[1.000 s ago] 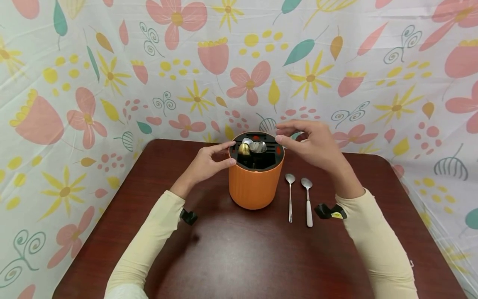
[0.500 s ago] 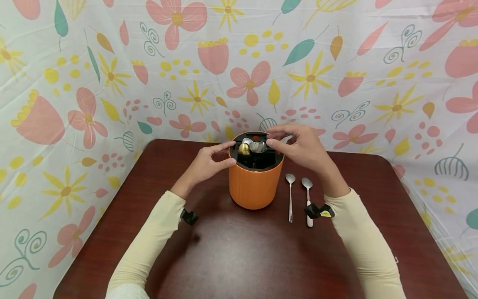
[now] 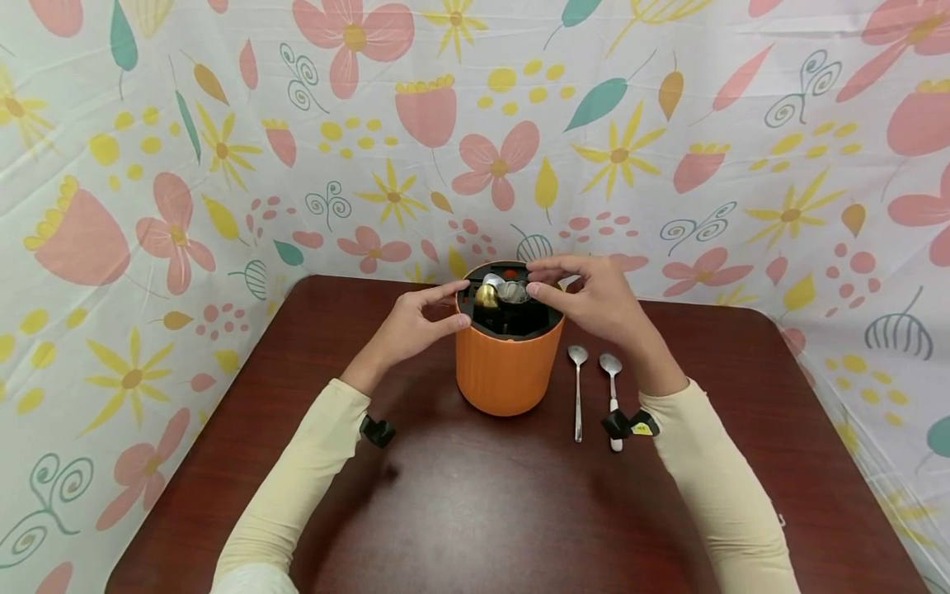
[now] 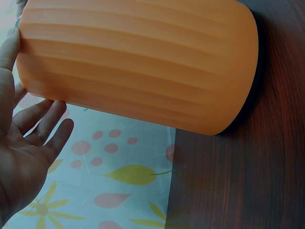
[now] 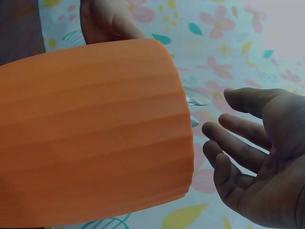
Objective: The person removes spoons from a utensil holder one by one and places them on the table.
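Note:
An orange utensil holder [image 3: 506,375] with a black slotted top stands upright on the table. Spoon heads poke up from it: one gold [image 3: 486,298] and silver ones [image 3: 512,292] beside it. My left hand [image 3: 408,328] touches the left of the rim, thumb and index finger spread along it; in the left wrist view its other fingers fan out loosely beside the wall. Just over the rim's right side is my right hand [image 3: 604,299], fingers extended toward the silver spoon heads. In the right wrist view a gap separates that hand [image 5: 274,152] from the spoon tip [image 5: 199,98].
Right of the holder lie two spoons, one all metal [image 3: 578,400] and one with a white handle [image 3: 615,429] partly covered by the right wrist's black camera [image 3: 619,424]. A flowered cloth [image 3: 497,165] hangs behind the dark wooden table [image 3: 475,503].
My right hand has moved left and slightly down, from beyond the holder's right rim to close by the silver spoon heads. The left hand and the holder have stayed put.

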The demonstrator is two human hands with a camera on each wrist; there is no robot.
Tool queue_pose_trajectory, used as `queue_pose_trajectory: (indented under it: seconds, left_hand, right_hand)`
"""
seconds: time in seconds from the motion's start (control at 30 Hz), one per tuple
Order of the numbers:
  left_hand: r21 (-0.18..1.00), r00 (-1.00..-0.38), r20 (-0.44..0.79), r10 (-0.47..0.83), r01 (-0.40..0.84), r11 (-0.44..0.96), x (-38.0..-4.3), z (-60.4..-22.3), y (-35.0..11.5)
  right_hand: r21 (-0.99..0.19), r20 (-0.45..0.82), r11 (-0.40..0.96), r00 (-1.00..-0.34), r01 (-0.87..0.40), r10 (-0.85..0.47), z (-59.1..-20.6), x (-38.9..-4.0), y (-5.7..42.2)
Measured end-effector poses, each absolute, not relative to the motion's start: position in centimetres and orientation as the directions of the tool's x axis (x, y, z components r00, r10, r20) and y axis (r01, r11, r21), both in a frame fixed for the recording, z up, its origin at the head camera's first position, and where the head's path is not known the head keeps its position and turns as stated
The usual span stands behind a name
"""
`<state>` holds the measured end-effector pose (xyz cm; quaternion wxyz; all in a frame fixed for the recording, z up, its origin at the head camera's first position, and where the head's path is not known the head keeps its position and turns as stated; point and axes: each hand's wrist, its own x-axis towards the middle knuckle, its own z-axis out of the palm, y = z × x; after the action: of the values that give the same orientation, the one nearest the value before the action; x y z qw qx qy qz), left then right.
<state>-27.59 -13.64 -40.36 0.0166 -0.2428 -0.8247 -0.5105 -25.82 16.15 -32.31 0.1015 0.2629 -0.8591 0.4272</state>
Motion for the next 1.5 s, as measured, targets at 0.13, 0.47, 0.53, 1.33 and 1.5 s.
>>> queue_pose_trajectory:
  seconds: [0.13, 0.47, 0.53, 1.33, 1.5]
  left_hand:
    - [0.836, -0.879, 0.280, 0.385, 0.420, 0.353, -27.6, -40.4, -13.6]
    - [0.843, -0.881, 0.274, 0.386, 0.413, 0.345, -27.6, -40.3, -13.7]
    - [0.843, -0.880, 0.274, 0.387, 0.414, 0.345, -27.6, -40.4, -13.7]
    - [0.841, -0.878, 0.285, 0.385, 0.422, 0.338, -27.6, -40.3, -13.7]
    - [0.845, -0.876, 0.286, 0.388, 0.421, 0.329, -27.7, -40.4, -13.8]
  right_hand:
    - [-0.682, 0.411, 0.488, -0.837, -0.545, -0.361, -32.4, -25.7, 15.8]
    - [-0.675, 0.411, 0.490, -0.832, -0.552, -0.372, -32.9, -25.8, 15.1]
    - [-0.674, 0.405, 0.492, -0.833, -0.551, -0.377, -33.0, -25.7, 15.0]
    - [-0.595, 0.458, 0.493, -0.772, -0.635, -0.441, -34.4, -25.7, 15.0]
    - [-0.575, 0.486, 0.482, -0.750, -0.661, -0.449, -34.6, -25.8, 15.0]
